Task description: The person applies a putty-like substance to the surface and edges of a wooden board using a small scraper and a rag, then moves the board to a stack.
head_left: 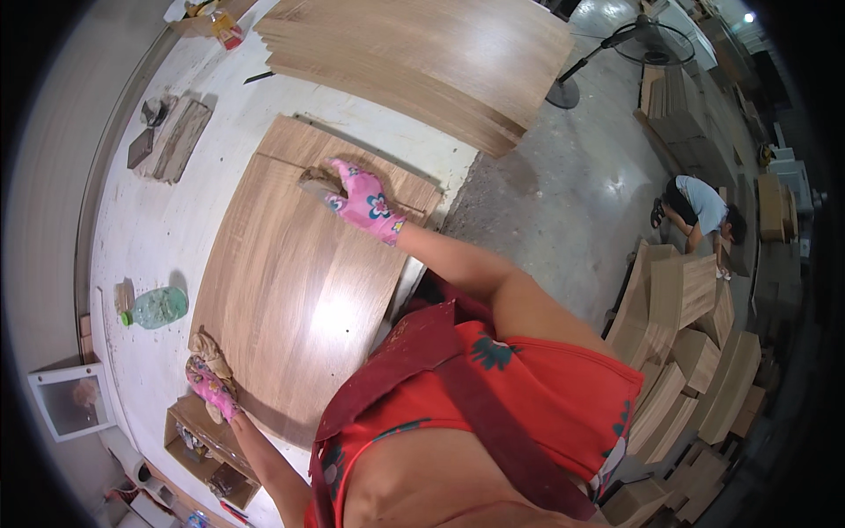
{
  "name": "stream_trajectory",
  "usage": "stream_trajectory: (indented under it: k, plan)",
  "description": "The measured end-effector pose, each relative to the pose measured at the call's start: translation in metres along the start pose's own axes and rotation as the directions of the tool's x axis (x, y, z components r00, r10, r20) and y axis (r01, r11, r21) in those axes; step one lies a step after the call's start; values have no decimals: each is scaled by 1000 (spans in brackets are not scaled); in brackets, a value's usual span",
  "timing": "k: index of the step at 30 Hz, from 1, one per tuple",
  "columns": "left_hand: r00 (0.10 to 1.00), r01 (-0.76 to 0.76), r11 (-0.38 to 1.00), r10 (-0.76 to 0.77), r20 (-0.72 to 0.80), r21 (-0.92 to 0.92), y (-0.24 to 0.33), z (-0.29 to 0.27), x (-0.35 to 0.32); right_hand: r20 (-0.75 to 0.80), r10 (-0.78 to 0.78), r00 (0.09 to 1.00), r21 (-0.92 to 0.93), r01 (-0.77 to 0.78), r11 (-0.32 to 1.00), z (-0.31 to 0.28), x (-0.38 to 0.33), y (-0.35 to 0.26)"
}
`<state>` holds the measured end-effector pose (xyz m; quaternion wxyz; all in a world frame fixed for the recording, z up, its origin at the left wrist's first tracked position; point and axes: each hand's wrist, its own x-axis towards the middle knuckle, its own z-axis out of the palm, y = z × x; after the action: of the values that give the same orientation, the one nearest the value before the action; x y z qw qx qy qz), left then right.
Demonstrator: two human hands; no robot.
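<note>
A wide wood-grain panel (290,264) lies flat on the white worktable in front of me. My right hand (368,204), in a pink flowered glove, is on the far part of the panel. Its fingers are closed round a small grey-brown block-like piece (319,182), whose exact kind I cannot make out. At the panel's left edge, my left hand (211,387), gloved the same way, grips a crumpled tan cloth (209,350). A dark line crosses the panel near its far end.
Beyond the panel rises a stack of similar boards (422,62). On the left are a green-capped bottle (158,307), stained blocks (180,141) and an open cardboard box (189,444). To the right, a person (700,211) bends near stacked wood pieces (678,290); a fan (647,40) stands farther off.
</note>
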<state>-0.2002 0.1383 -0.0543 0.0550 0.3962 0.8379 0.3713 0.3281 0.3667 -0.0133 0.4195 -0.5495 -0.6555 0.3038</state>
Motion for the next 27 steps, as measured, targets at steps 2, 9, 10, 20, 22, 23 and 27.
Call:
stream_trajectory:
  k: [2, 9, 10, 20, 22, 23, 27]
  plan:
    - [995, -68, 981, 81, 65, -180, 3, 27, 6, 33, 9, 999, 36, -10, 999, -2, 0, 0]
    - [913, -344, 907, 383, 138, -241, 92, 172, 36, 26, 53, 998, 254, -58, 965, -2, 4, 6]
    - [921, -345, 915, 372, 111, -210, 117, 201, 48, 40, 84, 996, 327, -93, 941, -1, 5, 7]
    - [762, -580, 796, 605, 231, -171, 321, 321, 58, -235, 192, 953, 610, -10, 793, 16, 24, 22]
    - [726, -590, 769, 638, 256, -244, 332, 309, 43, -234, 191, 953, 699, 28, 715, 17, 28, 22]
    - [752, -605, 789, 611, 246, -111, 334, 303, 34, -236, 206, 950, 708, 23, 705, 17, 30, 23]
    - [644, -500, 705, 691, 329, -502, 336, 283, -14, -342, 241, 908, 671, 57, 739, 20, 38, 26]
